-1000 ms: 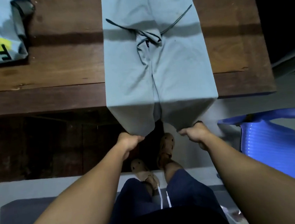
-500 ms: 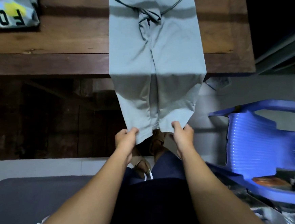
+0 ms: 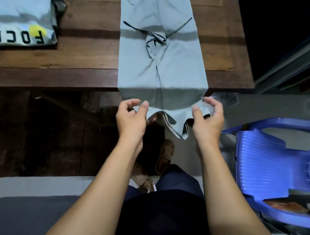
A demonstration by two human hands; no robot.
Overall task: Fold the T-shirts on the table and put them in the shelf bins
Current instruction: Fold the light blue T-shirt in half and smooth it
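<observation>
A plain grey T-shirt (image 3: 165, 64) lies lengthwise on the wooden table (image 3: 82, 54), sides folded in to a narrow strip, its dark-trimmed sleeves meeting in the middle. Its bottom hem hangs over the table's near edge. My left hand (image 3: 132, 119) pinches the hem's left corner between thumb and fingers. My right hand (image 3: 207, 115) pinches the right corner the same way. The hem sags in loose folds between my hands. A second grey T-shirt (image 3: 15, 24), printed FOCUS, lies folded at the table's far left.
A blue plastic chair (image 3: 273, 165) stands close on my right, with small items on its seat. Dark wooden boards fill the space under the table. My sandalled feet stand below the hem. A dark mat (image 3: 28, 220) lies at lower left. No shelf bins are in view.
My hands have lifted the hanging hem up towards the table's edge and shifted from closed fists to fingertip pinches at its corners. Less of the shirt hangs below the edge now.
</observation>
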